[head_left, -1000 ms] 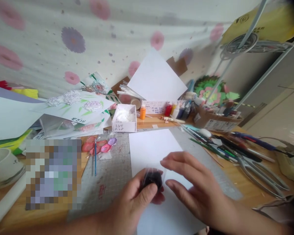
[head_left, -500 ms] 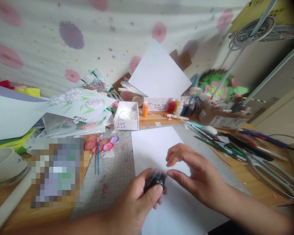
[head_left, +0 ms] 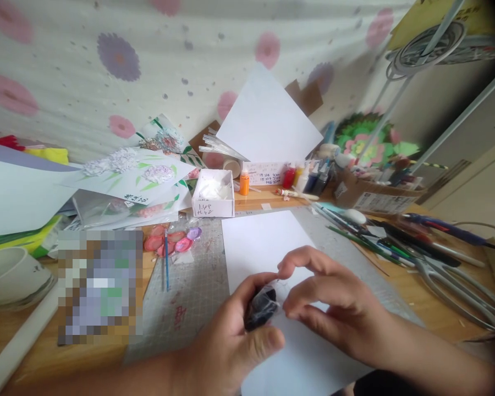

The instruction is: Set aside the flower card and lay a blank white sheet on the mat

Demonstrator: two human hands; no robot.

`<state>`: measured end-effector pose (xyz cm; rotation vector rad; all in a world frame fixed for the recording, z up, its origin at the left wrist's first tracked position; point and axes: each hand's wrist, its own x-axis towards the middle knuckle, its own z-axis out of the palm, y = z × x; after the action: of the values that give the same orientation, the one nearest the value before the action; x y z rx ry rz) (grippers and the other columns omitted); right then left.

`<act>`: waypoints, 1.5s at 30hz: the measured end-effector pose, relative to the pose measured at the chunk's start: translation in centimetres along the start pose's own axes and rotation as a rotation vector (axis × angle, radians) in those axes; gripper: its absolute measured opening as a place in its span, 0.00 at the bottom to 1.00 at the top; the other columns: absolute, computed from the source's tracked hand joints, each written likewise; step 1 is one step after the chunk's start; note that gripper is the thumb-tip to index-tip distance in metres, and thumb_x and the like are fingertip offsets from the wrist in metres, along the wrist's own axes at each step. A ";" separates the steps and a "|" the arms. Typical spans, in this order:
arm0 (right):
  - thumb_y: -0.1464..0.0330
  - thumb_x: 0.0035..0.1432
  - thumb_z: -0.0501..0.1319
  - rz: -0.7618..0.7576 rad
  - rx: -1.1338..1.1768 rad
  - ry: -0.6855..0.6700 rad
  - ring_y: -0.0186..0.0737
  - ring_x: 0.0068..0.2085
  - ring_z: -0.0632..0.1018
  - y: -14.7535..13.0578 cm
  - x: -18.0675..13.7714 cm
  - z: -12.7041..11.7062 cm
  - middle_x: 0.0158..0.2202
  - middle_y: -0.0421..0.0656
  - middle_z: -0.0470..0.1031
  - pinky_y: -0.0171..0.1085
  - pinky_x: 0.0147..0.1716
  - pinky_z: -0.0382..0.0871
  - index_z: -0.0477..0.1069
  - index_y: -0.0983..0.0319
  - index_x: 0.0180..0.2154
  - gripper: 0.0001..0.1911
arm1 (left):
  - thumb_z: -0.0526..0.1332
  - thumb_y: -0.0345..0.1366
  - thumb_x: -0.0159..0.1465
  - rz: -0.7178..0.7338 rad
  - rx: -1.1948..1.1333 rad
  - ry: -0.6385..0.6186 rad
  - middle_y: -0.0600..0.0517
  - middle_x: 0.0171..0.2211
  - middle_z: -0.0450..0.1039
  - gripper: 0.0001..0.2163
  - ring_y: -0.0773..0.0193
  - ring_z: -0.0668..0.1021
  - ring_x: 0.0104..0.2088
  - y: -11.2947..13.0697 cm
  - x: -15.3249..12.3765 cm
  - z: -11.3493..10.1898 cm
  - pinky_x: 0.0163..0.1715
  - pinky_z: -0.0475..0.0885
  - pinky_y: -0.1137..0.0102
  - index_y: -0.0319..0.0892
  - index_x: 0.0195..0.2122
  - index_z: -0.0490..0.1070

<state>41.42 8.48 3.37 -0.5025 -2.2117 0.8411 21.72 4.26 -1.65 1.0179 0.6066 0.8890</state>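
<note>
In my left hand (head_left: 241,330) rests a small black lump wrapped in clear plastic (head_left: 262,311). The fingers curl behind it and the thumb is lifted off its front. At its right side my right hand (head_left: 325,297) has thumb and a finger pinched together at the edge of the clear wrap, with another finger reaching to its top. What exactly lies in that pinch is partly hidden. Beneath both hands a white sheet of paper (head_left: 259,242) lies on a grey cutting mat (head_left: 202,269).
A small white box (head_left: 214,209) stands behind the mat, beside an orange bottle (head_left: 244,182). Left lie red and purple pieces (head_left: 177,242) and a blue-handled brush (head_left: 167,264). Scissors (head_left: 457,297), pens and tools crowd the right. Paper flowers (head_left: 148,173) are at the back left.
My right hand has closed in on the wrapped black lump and its fingers now meet the plastic. The left thumb has come off the lump, which has turned slightly.
</note>
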 end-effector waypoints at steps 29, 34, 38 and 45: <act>0.73 0.64 0.62 0.064 0.057 0.029 0.38 0.46 0.72 -0.3 0.2 1.0 0.46 0.48 0.66 0.35 0.47 0.69 0.72 0.65 0.36 0.02 | 0.64 0.41 0.55 -0.053 0.352 0.141 0.55 0.33 0.66 0.17 0.66 0.70 0.35 -0.2 0.5 0.1 0.38 0.66 0.69 0.44 0.42 0.62; 0.66 0.69 0.57 0.067 0.078 0.079 0.42 0.50 0.71 0.4 0.8 2.6 0.46 0.50 0.69 0.39 0.46 0.70 0.70 0.64 0.34 0.11 | 0.61 0.37 0.51 -0.224 0.367 0.028 0.54 0.28 0.71 0.11 0.72 0.69 0.21 0.4 0.4 0.3 0.22 0.66 0.74 0.41 0.34 0.63; 0.58 0.70 0.54 0.052 0.119 0.105 0.36 0.35 0.73 0.7 1.2 3.5 0.33 0.45 0.70 0.34 0.34 0.70 0.69 0.64 0.31 0.19 | 0.59 0.38 0.45 -0.348 0.325 0.049 0.54 0.24 0.70 0.12 0.74 0.67 0.17 1.4 0.4 1.0 0.16 0.63 0.78 0.39 0.30 0.66; 0.61 0.71 0.54 -0.105 0.043 0.157 0.34 0.34 0.70 1.1 1.6 4.5 0.31 0.44 0.68 0.32 0.33 0.66 0.65 0.64 0.29 0.18 | 0.62 0.41 0.48 -0.278 0.259 0.027 0.53 0.22 0.70 0.11 0.76 0.64 0.14 1.0 0.2 1.2 0.14 0.59 0.79 0.38 0.27 0.68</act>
<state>37.15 8.25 0.93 -0.4128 -2.0532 0.7661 22.39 4.10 -0.24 1.1210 0.8795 0.5888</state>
